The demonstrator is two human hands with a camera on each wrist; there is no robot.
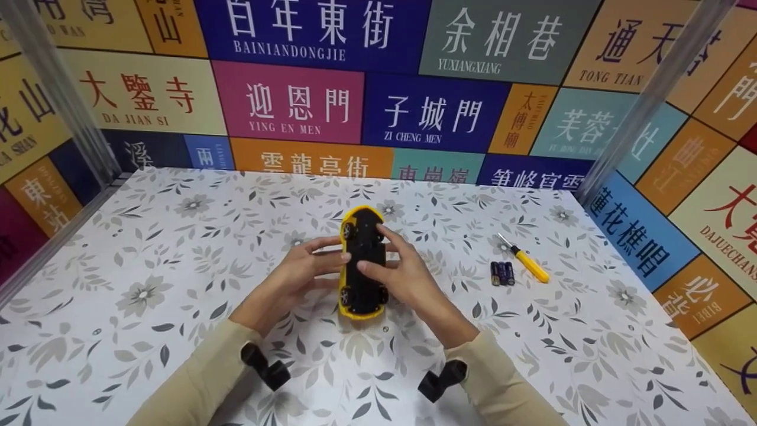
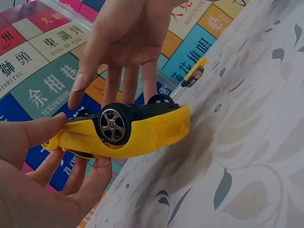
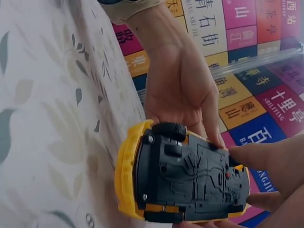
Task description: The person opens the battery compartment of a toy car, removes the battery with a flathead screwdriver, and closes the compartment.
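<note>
A yellow toy car is held upside down over the middle of the table, its black underside and wheels facing up. My left hand grips the car's left side, with the thumb along its edge and the fingers beneath the body. At the other side, my right hand holds the car between thumb and fingers. Its thumb lies over the chassis and its index finger reaches a far wheel. In the right wrist view, screws and moulded lines show on the black underside. The right fingers are partly hidden behind the car in the left wrist view.
Several dark batteries lie side by side to the right of the hands. Beside them is a screwdriver with a yellow handle. The table has a leaf-patterned cover, and a panel of coloured signs stands behind it.
</note>
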